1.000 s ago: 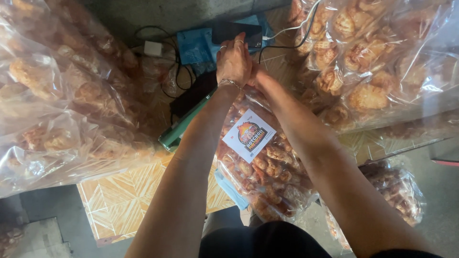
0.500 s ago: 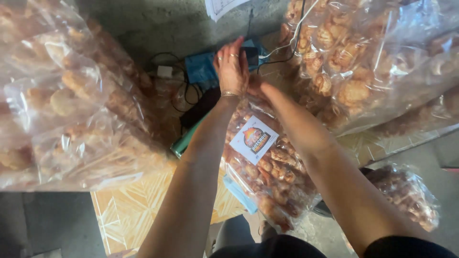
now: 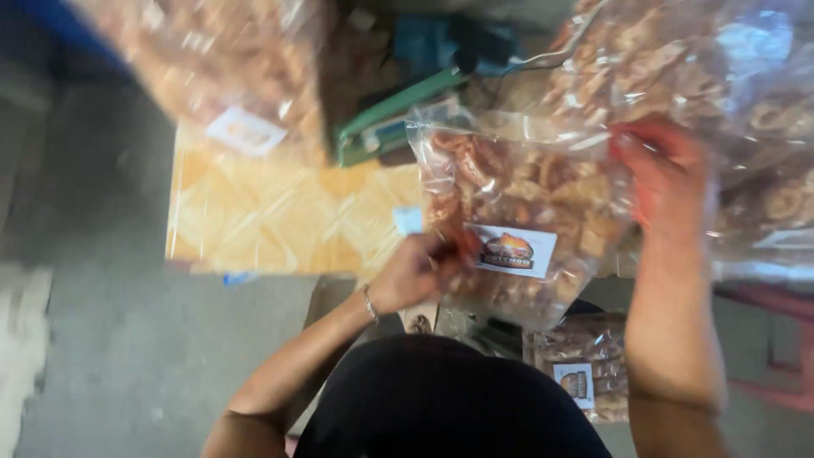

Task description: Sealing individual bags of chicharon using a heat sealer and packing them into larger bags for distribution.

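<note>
Both of my hands grip one clear plastic bag of reddish-brown fried snacks point(image 3: 521, 191) at the centre of the frame. My left hand point(image 3: 415, 271) is closed on its lower left edge, beside the white printed label point(image 3: 511, 250); my right hand point(image 3: 666, 182) is clamped on its upper right side. The bag is lifted over the near edge of the yellow patterned surface point(image 3: 280, 212). A green bar-shaped sealing tool point(image 3: 394, 114) lies just behind it, at upper centre. Larger clear bags of the same snacks point(image 3: 712, 76) crowd the upper right and upper left, blurred. A smaller labelled bag point(image 3: 585, 373) sits low, right of centre.
</note>
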